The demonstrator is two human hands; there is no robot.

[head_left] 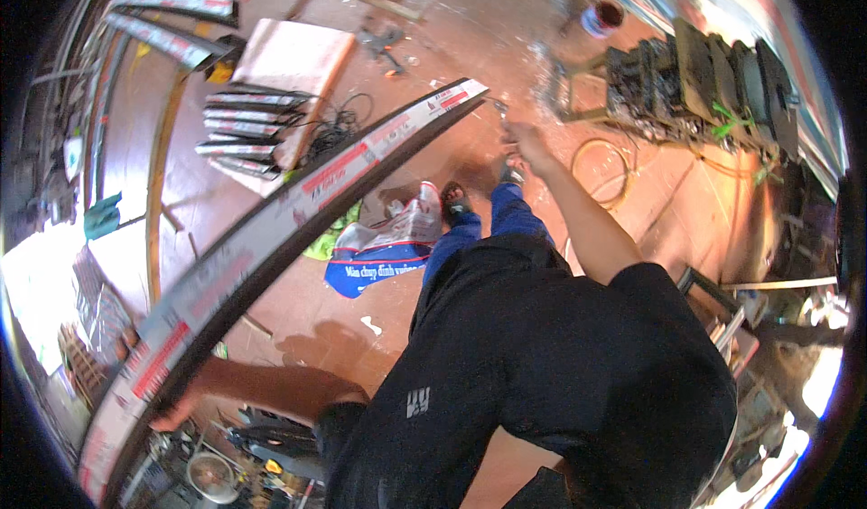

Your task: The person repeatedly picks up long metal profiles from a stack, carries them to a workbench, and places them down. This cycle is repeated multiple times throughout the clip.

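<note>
A long dark bar [339, 184] with white and red film along its face slants across the view, from the lower left up to the top middle. My left hand [176, 407] grips it near its lower end, and the bar hides part of the fingers. Close to the bar's far tip, my right hand [528, 150] is closed on a small, thin metal tool [502, 112] with a bent end. Blur keeps its exact kind from showing, and I cannot tell whether it touches the bar.
Several shorter film-covered bars [244, 121] lie by a pale board [293, 57] and black cable. A printed white-and-blue bag [384, 247] is by my feet. Dark slats [668, 84] are stacked at right, near a yellow hose ring [601, 173]. A paint can [602, 18] stands beyond.
</note>
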